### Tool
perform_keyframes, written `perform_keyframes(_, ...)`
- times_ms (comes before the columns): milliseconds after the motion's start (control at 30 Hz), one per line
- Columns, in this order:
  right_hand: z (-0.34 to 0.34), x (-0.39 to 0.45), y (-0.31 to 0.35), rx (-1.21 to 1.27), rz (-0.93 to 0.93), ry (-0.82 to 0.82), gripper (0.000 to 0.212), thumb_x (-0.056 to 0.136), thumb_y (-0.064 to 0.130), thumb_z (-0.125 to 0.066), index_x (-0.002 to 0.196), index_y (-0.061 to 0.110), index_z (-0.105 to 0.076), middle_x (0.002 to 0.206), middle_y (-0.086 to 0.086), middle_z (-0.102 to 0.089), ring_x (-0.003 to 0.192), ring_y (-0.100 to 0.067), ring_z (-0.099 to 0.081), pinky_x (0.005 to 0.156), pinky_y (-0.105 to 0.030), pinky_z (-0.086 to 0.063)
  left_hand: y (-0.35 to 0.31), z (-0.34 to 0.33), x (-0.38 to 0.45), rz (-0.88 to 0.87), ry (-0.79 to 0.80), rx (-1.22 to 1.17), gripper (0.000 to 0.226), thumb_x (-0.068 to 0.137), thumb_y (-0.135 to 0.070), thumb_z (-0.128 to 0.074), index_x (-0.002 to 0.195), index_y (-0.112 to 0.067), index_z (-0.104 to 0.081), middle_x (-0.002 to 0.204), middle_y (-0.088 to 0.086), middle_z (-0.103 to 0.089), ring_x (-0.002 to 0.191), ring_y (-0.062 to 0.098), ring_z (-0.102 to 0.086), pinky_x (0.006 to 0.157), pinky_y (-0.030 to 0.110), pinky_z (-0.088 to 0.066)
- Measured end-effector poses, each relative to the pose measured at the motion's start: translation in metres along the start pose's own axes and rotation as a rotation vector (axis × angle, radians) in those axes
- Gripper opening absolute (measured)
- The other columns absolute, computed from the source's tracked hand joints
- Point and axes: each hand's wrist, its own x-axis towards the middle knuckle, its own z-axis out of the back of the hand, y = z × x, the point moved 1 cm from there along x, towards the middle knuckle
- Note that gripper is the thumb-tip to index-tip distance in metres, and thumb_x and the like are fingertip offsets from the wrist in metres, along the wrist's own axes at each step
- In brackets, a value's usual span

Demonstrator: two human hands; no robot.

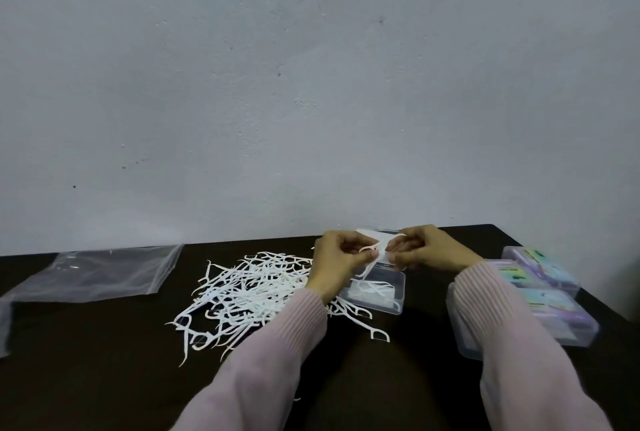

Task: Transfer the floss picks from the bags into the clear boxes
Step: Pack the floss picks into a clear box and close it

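Note:
A loose heap of white floss picks point(242, 295) lies on the dark table, left of centre. An open clear box point(384, 292) stands just right of the heap with a few picks inside. Above that box my left hand point(337, 264) and my right hand point(426, 248) meet, both pinching a small bunch of white floss picks point(377, 250) between fingertips. An empty-looking clear zip bag point(100, 274) lies flat at the far left of the table.
Clear boxes with coloured labels point(540, 288) are stacked at the table's right edge, partly behind my right sleeve. Another bit of clear plastic point(4, 323) shows at the left border. A grey wall rises right behind the table's far edge.

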Motion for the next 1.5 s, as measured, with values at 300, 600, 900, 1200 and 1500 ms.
perform_keyframes(300,-0.004,0.0,0.001,-0.031,-0.017,0.054,0.006,0.082,0.008,-0.068,0.085,0.012,-0.064,0.074,-0.001,-0.069,0.064,-0.006,-0.067,0.055,-0.012,-0.047,0.008,0.001,-0.001,-0.093,0.202,0.259,0.024,0.075,-0.012,-0.077,0.099,-0.009,-0.074,0.088,0.002,-0.073,0.08,0.004,-0.068,0.07,0.014,-0.052)
perform_keyframes(600,-0.01,0.002,0.001,-0.066,0.012,-0.114,0.013,0.074,0.005,-0.075,0.076,0.014,-0.066,0.072,0.0,-0.068,0.069,-0.007,-0.063,0.063,-0.015,-0.047,0.008,0.021,0.006,-0.056,0.19,0.217,0.025,0.076,-0.006,-0.075,0.101,-0.008,-0.071,0.093,0.004,-0.073,0.086,0.009,-0.069,0.08,0.019,-0.054)
perform_keyframes(900,-0.03,0.006,0.007,-0.287,-0.001,0.114,0.017,0.074,-0.005,-0.071,0.088,0.006,-0.071,0.091,-0.009,-0.073,0.073,-0.005,-0.066,0.068,-0.008,-0.051,0.016,0.035,0.009,-0.053,0.266,0.382,0.025,0.081,0.002,-0.066,0.103,-0.01,-0.07,0.093,0.001,-0.071,0.085,0.002,-0.066,0.077,0.013,-0.052)
perform_keyframes(1200,-0.041,0.005,0.025,-0.33,0.13,0.084,0.017,0.075,-0.001,-0.07,0.087,0.01,-0.073,0.072,0.007,-0.069,0.064,0.004,-0.063,0.073,-0.011,-0.052,0.01,0.046,0.004,-0.036,0.271,0.309,0.02,0.084,-0.006,-0.067,0.103,-0.013,-0.07,0.096,0.003,-0.072,0.092,0.009,-0.067,0.084,0.018,-0.052)
perform_keyframes(1500,-0.098,0.006,0.053,-0.737,0.21,0.179,0.056,0.076,0.026,-0.071,0.128,0.025,-0.049,0.136,0.002,-0.048,0.124,-0.018,-0.045,0.102,-0.033,-0.037,0.009,0.116,-0.036,-0.036,0.196,0.512,0.019,0.084,-0.011,-0.068,0.101,-0.019,-0.07,0.099,-0.005,-0.071,0.093,0.002,-0.065,0.087,0.021,-0.05)
